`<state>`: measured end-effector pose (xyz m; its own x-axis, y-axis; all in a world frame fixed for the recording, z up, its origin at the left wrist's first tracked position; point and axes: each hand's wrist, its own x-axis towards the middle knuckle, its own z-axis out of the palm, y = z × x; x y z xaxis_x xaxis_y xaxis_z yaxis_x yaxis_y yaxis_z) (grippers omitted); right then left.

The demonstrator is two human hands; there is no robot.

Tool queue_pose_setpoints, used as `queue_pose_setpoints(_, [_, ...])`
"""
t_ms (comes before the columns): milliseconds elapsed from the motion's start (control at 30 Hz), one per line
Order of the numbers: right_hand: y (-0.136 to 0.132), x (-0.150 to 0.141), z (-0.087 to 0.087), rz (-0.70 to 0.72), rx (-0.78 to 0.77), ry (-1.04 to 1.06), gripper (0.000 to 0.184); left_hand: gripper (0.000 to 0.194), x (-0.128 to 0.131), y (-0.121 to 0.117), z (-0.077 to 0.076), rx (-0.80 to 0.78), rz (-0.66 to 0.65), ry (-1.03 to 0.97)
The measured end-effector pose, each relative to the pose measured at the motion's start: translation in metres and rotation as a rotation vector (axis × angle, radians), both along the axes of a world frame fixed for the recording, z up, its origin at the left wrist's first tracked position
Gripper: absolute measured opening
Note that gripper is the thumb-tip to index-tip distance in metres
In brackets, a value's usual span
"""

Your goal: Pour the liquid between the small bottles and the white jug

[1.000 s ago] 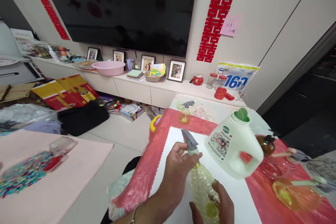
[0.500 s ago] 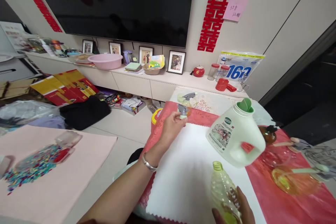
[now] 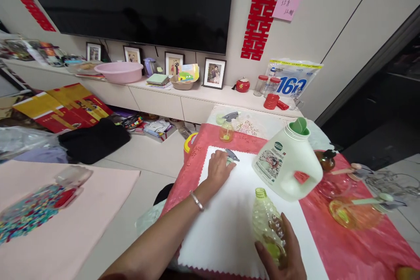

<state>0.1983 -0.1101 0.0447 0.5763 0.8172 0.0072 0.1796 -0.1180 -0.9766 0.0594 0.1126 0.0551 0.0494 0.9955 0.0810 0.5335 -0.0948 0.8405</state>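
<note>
My right hand (image 3: 282, 253) is wrapped round a clear yellowish plastic bottle (image 3: 266, 223) with no cap, standing on the white cloth (image 3: 229, 223) near the table's front edge. My left hand (image 3: 219, 169) reaches forward and rests on the cloth's far left corner, fingers closed over a grey spray trigger head (image 3: 231, 155) that lies on the cloth. A large white detergent jug (image 3: 287, 166) with a green cap leans just right of the trigger head.
A small spray bottle (image 3: 226, 127) stands at the table's far edge. A brown pump bottle (image 3: 325, 159), an orange bowl (image 3: 351, 214) and a spoon sit on the red table cover at right. Left is a pink table (image 3: 82, 210) with coloured beads.
My left hand took the spray head off the bottle, carried it forward and lowered it onto the cloth. The bottle now stands open-necked in my right hand.
</note>
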Motion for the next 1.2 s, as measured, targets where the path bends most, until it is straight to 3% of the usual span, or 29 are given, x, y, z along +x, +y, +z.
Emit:
queue_pose_setpoints(67, [0.007,-0.001,0.001,0.022,-0.008,0.048,0.095,0.022,-0.007,-0.023,0.01,0.01,-0.105,-0.061])
queue_pose_setpoints(100, [0.011,-0.003,0.002,0.031,-0.007,0.069,0.096,0.026,-0.01,-0.037,0.014,-0.036,-0.226,-0.182])
queue_pose_setpoints(167, [0.019,-0.01,0.001,0.053,0.012,0.094,0.097,0.045,-0.015,-0.065,0.017,-0.187,-0.478,-0.448])
queue_pose_setpoints(267, [0.03,-0.022,-0.004,0.17,0.075,0.003,0.092,0.075,-0.016,-0.094,0.01,-0.41,-0.664,-0.693])
queue_pose_setpoints(333, [0.034,-0.023,-0.008,0.288,0.114,-0.122,0.084,0.083,-0.015,-0.1,0.001,-0.451,-0.633,-0.773])
queue_pose_setpoints(400, [0.035,-0.014,-0.006,0.316,0.13,-0.247,0.075,0.087,-0.013,-0.097,-0.009,-0.368,-0.523,-0.707])
queue_pose_setpoints(467, [0.036,0.006,0.002,0.177,0.155,-0.298,0.067,0.094,-0.013,-0.09,-0.02,-0.26,-0.412,-0.536])
queue_pose_setpoints(533, [0.039,0.033,0.014,-0.076,0.211,-0.248,0.066,0.099,-0.014,-0.084,-0.03,-0.186,-0.349,-0.403])
queue_pose_setpoints(667, [0.059,0.085,0.036,-0.343,0.228,-0.242,0.074,0.1,-0.011,-0.083,-0.051,-0.061,-0.363,-0.378])
queue_pose_setpoints(833, [0.1,0.121,0.037,-0.246,0.211,-0.144,0.081,0.101,-0.006,-0.086,-0.067,0.039,-0.363,-0.378])
queue_pose_setpoints(967, [0.126,0.135,0.032,-0.207,0.196,-0.121,0.068,0.1,-0.006,-0.085,-0.071,0.086,-0.364,-0.378])
queue_pose_setpoints(1200, [0.132,0.137,0.027,-0.266,0.194,-0.113,0.052,0.101,-0.006,-0.083,-0.074,0.096,-0.366,-0.384])
